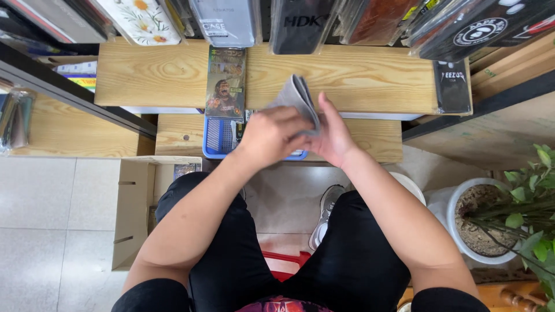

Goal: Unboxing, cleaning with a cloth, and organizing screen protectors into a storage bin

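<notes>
My left hand (270,134) and my right hand (331,136) meet in front of me over a low wooden shelf (370,138). Both grip a grey folded cloth (296,95) that sticks up between them, the left hand's fingers curled over its lower part, the right hand's thumb against its side. Under my left hand sits a blue plastic basket (218,138), partly hidden by it. A packaged phone case with a dark picture (225,84) stands upright just left of the cloth.
Packaged phone cases (225,20) hang in a row along the top. An open cardboard box (134,208) stands on the tiled floor at left. A white pot with a green plant (491,222) is at right. My knees in black shorts fill the bottom.
</notes>
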